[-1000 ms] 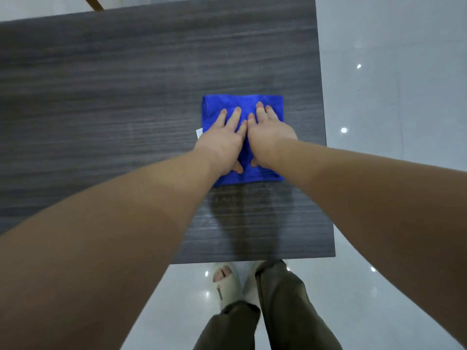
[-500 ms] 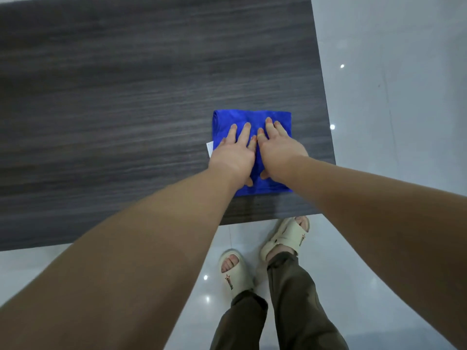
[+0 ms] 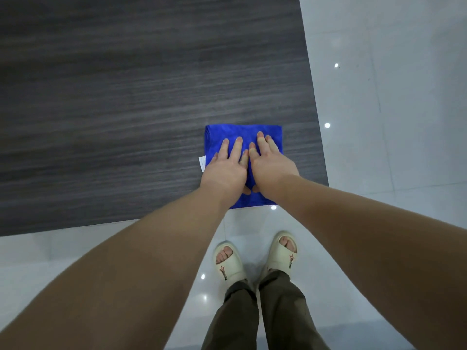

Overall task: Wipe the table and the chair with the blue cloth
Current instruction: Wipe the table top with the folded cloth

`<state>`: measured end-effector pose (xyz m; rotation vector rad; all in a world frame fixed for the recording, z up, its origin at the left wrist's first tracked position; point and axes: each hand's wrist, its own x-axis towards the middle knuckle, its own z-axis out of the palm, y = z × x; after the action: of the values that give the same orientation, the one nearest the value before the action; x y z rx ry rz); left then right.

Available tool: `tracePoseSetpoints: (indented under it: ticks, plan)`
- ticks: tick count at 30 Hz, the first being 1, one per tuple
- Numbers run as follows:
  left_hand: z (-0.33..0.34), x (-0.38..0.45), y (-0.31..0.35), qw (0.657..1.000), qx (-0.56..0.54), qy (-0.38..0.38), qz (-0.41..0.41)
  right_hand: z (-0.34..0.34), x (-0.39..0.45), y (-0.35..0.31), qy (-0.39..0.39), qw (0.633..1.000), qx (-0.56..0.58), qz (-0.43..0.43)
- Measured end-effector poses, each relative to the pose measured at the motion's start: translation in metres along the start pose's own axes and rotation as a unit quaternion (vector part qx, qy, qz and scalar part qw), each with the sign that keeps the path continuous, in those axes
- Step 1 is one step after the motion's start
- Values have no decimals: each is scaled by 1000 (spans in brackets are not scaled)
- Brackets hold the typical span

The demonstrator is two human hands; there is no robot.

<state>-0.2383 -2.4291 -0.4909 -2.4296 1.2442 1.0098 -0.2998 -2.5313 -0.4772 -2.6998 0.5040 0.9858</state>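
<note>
The blue cloth (image 3: 242, 137), folded into a neat square, lies flat on the dark wood-grain tabletop (image 3: 126, 109), close to its right corner on the side nearest the person. Its near edge reaches the near edge of the tabletop and seems to hang slightly over it, above the pale tiled floor (image 3: 391, 122). A small white tag (image 3: 202, 162) sticks out from the left side of the cloth

Both hands lie palm down on the cloth, side by side, with fingers straight and pointing away from the person. The left hand (image 3: 225, 170) covers the left half of the cloth, its outer edge about level with the left border of the cloth just by the tag. The right hand (image 3: 271, 168) covers the right half. The inner fingers of the two hands touch or nearly touch along the middle of the cloth, and the two thumb tips show close together near its near edge. Neither hand curls round the fabric; both press flat on it. A strip of blue shows beyond the fingertips at the far side

Below, on the floor, two feet in cream sandals (image 3: 228, 261) stand just beside the tabletop, under olive trousers (image 3: 252, 317)
</note>
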Motion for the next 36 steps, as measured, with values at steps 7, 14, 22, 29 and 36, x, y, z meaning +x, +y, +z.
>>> tracePoseSetpoints:
  ticks: [7, 14, 22, 29, 36]
  plan:
    - [15, -15, 26, 1000, -15, 10, -25, 12, -22, 8, 11, 998, 54, -26]
    - [14, -11, 62, 999, -2, 3, -32, 19, -32, 35, 4, 998, 54, -23]
    - [3, 4, 128, 998, -45, 0, -38, 24, -47, 100, 6, 1000, 14, -27]
    - [-2, 4, 115, 1000, 0, 11, -8, 27, -36, 101, 18, 999, -2, -43]
    - [-19, 37, 81, 999, 6, 45, -24, -6, 4, 97, 30, 998, -2, -56]
